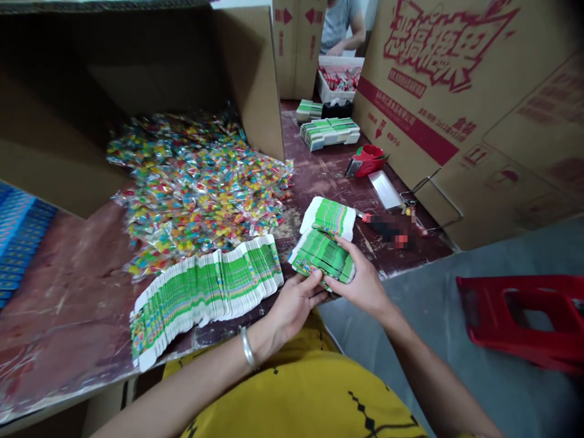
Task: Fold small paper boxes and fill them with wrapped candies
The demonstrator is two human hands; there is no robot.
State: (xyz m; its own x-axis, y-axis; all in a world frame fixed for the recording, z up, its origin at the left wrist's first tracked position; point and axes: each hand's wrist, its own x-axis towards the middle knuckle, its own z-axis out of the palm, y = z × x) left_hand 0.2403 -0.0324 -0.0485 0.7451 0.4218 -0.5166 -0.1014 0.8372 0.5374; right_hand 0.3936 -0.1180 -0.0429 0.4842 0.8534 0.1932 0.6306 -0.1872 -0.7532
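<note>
L edge: several rows of blue boxes (22, 237), too blurred to count or read, on the maroon tabletop (45, 261). Next, 1 open cardboard ctn (253, 79) on its side, w/ a big heap of clear bags of multicol. candy (214, 194) spilling out, too many to count. Just in front, 1 long fanned row of flat green-&-white candy cartons (205, 289), dozens, print too small to read. L hand (292, 307), w/ 1 silver bangle (247, 347) at the wrist, is closed on the lower edge of 1 small bundle of same green cartons (322, 252), over the table's front edge; 1 more small pile (331, 216) lies just beyond. Behind: 1 brown ctn (296, 55) w/ 2 red arrows, then 2 stacks of green cartons (331, 131) and 1 white basket (340, 96) of red-&-white packets, w/ 1 co-worker (338, 27) in a grey tee. R hand (362, 277) clamps the bundle's R side, thumb & fingers on it. Then 1 red tape dispenser (369, 161), 1 pale flat plate (385, 188), 1 pixelated red-&-black-handled tool (385, 231). Far R: 1 large ctn (456, 140), big red stylised chars, approx. 恶搞糖果, lower down 盒装, plus arrow & umbrella marks; 1 red plastic stool (488, 316) on the floor.
</note>
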